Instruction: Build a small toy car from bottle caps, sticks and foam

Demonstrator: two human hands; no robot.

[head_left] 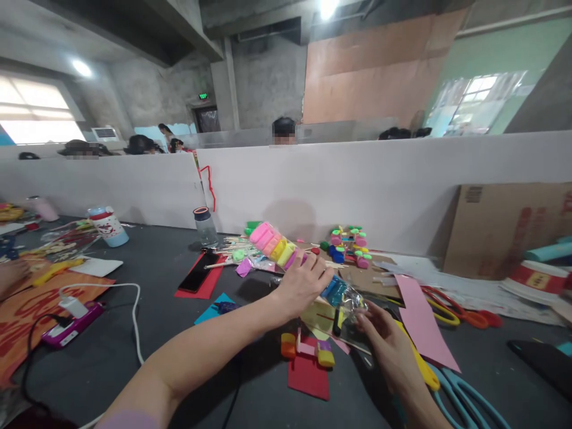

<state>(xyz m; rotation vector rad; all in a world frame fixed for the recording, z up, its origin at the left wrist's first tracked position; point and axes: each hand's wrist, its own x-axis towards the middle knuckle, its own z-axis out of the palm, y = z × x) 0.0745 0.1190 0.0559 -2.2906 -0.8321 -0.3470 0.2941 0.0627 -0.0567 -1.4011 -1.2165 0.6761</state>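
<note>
My left hand [300, 285] is closed around a long clear pack of coloured clay sticks [277, 245], holding it up over the dark table [134, 369]. The pack's pink, yellow and green pieces stick out past my fingers, and its blue end [334, 291] shows below my palm. My right hand [388, 345] pinches the crinkled clear wrapper [353, 304] at that lower end. Under my hands lie a small clay figure [308, 350] on a red paper square [309, 376] and yellowish paper.
A black phone [199, 271] on red paper, a clear bottle [205, 225], a white cup [108, 226], a power bank [71, 326] with white cable, orange scissors [465, 313], blue scissors [469, 396], pink paper [422, 322], a cardboard box [504, 229]. A white partition [313, 190] has people behind.
</note>
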